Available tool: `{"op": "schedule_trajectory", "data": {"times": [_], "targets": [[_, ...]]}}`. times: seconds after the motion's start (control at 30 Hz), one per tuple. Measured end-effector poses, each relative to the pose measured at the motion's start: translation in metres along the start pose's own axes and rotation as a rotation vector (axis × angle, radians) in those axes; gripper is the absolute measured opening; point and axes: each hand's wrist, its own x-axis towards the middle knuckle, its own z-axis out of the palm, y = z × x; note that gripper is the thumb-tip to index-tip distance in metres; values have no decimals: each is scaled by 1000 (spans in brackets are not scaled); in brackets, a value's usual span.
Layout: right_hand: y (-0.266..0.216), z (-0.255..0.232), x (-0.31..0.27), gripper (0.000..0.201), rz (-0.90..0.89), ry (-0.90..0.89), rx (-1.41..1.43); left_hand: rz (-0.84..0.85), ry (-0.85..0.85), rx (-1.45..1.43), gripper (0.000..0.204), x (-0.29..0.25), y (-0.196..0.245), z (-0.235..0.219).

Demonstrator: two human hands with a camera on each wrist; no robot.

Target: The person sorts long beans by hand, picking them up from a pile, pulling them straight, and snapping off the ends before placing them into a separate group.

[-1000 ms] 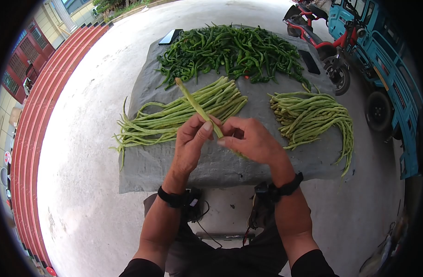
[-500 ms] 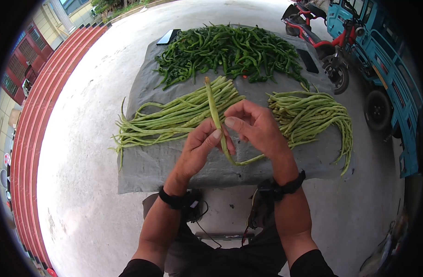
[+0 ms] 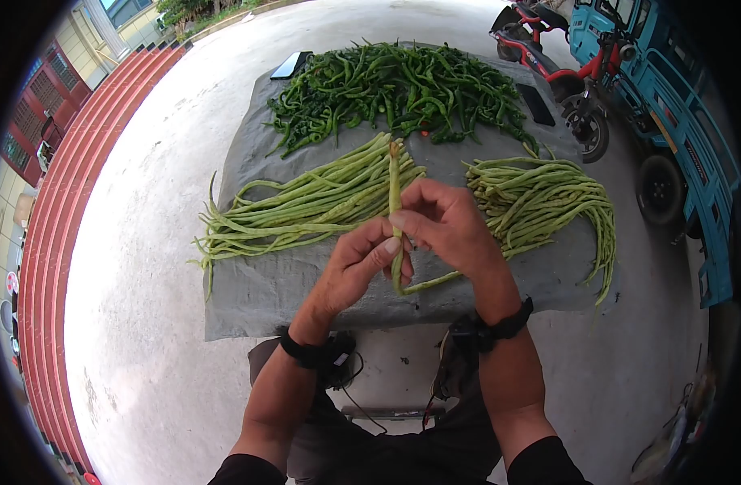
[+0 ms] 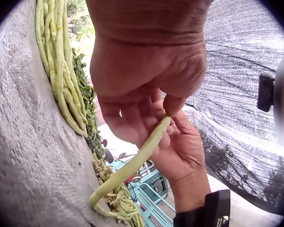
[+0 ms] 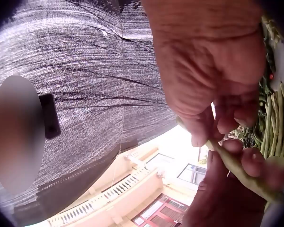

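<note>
Between both hands is a long green bean (image 3: pixel 395 179), its brownish end pointing up and its thin tail bending right below the hands. The left hand (image 3: pixel 357 263) pinches its middle between thumb and fingers. Just above, the right hand (image 3: pixel 450 225) pinches the same bean with thumb and forefinger; the right wrist view shows the bean (image 5: pixel 236 168) running across the fingers. On the left of the grey sheet (image 3: pixel 306 299) lies a bundle of long beans (image 3: pixel 306 206). A second bundle of long beans (image 3: pixel 540 202) lies to the right.
A wide heap of green peppers (image 3: pixel 403 89) covers the far side of the sheet, with a phone (image 3: pixel 291 65) at its left and a dark phone (image 3: pixel 535 105) at its right. Red steps (image 3: pixel 88 194) rise far left. A blue three-wheeled vehicle (image 3: pixel 669 121) stands right.
The bean has swung from leaning left to nearly upright. The right hand came off its lower part, moved up, and now pinches it above the left hand.
</note>
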Motion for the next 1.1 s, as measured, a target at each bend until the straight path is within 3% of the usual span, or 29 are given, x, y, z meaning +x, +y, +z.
{"op": "schedule_trajectory", "data": {"times": [0.17,0.57,0.83,1.1], "targets": [[0,-2,0,15,-31,123,13,-12,-31,20,30,-1,2,0],[-8,-36,-4,9,-198,389,473,-1,-43,192,25,-2,-2,1],[-8,-52,-8,8,-235,443,504,-21,5,108,34,-1,1,-1],[-10,-66,-13,10,-286,512,549,-30,21,208,48,-1,3,-4]]}}
